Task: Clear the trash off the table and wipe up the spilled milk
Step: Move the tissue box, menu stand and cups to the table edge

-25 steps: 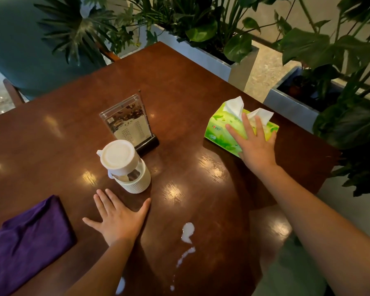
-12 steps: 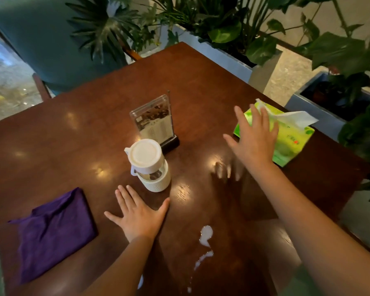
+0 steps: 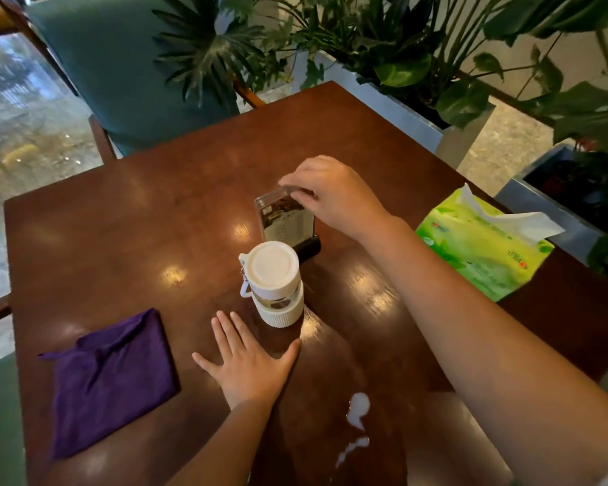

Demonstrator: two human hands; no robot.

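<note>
I see the purple cloth at far left on the bench. My left hand lies flat, fingers spread, holding nothing, just in front of the white cup. Behind it, my right hand pinches the top of the menu stand. Spilled milk sits near the front edge, w/ the tissue pack far right.

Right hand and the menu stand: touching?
Touching. The head view shows the right hand with its fingertips pinching the top edge of the menu stand; no gap shows between them.
</note>
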